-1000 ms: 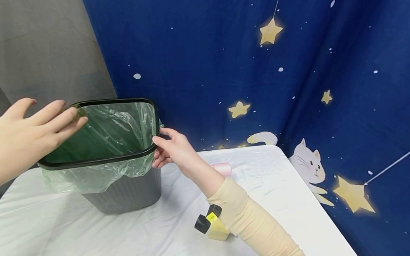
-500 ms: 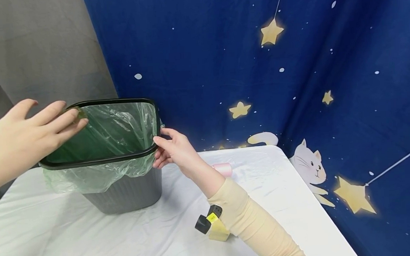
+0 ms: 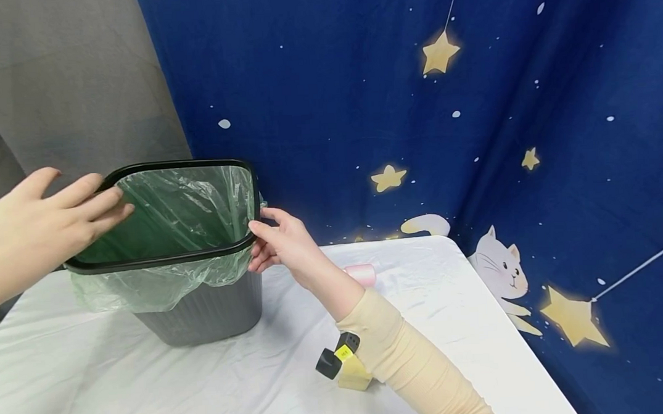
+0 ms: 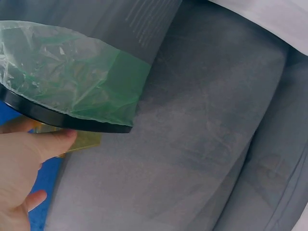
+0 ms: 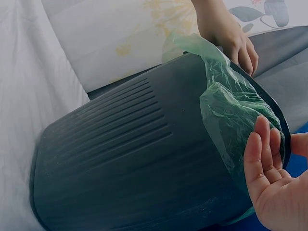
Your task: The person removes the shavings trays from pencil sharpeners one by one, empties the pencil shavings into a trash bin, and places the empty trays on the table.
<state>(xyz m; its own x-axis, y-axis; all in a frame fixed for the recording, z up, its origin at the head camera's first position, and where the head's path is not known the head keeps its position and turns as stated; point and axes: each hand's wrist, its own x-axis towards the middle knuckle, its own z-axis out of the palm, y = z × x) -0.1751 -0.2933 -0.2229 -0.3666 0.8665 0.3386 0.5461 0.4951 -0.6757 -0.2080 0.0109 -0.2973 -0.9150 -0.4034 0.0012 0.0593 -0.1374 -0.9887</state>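
Note:
A grey ribbed trash can [image 3: 208,317] stands on the table, lined with a thin green trash bag [image 3: 152,289]. The bag's edge hangs outside below the black rim [image 3: 161,261]. My right hand [image 3: 285,240] grips the can's right side at the rim, thumb on top and fingers outside against the bag. Over the left part of the opening is my left hand [image 3: 60,225], fingers spread in the head view. The left wrist view shows its thumb and fingers pinching a small yellow see-through piece [image 4: 88,141] beside the rim; the piece is hidden in the head view.
A pink cylinder [image 3: 361,274] lies on the white-covered table [image 3: 294,381], behind the right forearm. A black wrist camera [image 3: 328,363] sticks out from the right sleeve. Behind the table hang a blue star-patterned curtain [image 3: 315,78] and a grey cloth [image 3: 70,76].
My left hand has shifted slightly left and down, and the yellow piece at its fingertips has gone out of sight in the head view. The right hand keeps its grip.

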